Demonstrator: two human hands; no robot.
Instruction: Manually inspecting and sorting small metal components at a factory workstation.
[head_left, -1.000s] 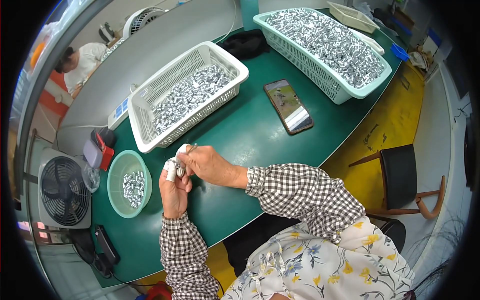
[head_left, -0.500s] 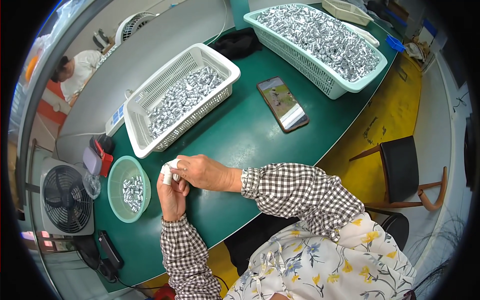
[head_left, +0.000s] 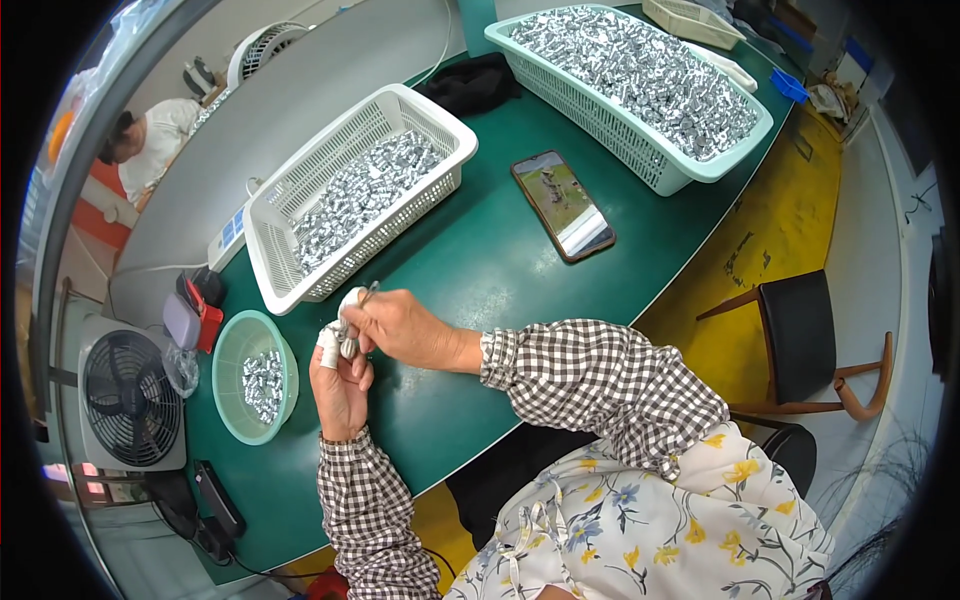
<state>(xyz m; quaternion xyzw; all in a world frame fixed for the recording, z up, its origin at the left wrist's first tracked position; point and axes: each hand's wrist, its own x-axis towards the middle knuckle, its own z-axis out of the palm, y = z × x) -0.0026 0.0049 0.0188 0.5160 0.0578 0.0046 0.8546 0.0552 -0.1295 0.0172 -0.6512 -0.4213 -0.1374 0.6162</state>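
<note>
My left hand (head_left: 343,398) is closed, with white coverings on its fingertips, and pinches a small silver metal part (head_left: 348,347). Close against it, my right hand (head_left: 402,332) is closed too, its thumb and a white-covered finger together. A thin metal tool (head_left: 373,289) sticks out from its grip; its working end is hidden by the fingers. Just left of my hands stands a round light green bowl (head_left: 221,385) with small silver parts (head_left: 263,386) at its bottom. Beyond them is a white slotted basket (head_left: 270,272) partly filled with like parts.
A larger pale green basket (head_left: 640,170), heaped with silver parts, stands at the far right. A phone (head_left: 563,207) lies on the green table (head_left: 470,270). A fan (head_left: 132,398) is at the left, a chair (head_left: 800,330) at the right. Another person (head_left: 160,145) sits beyond the partition.
My right hand has drawn slightly up and away from the left fingertips. The thin tool and the silver part now show between the hands.
</note>
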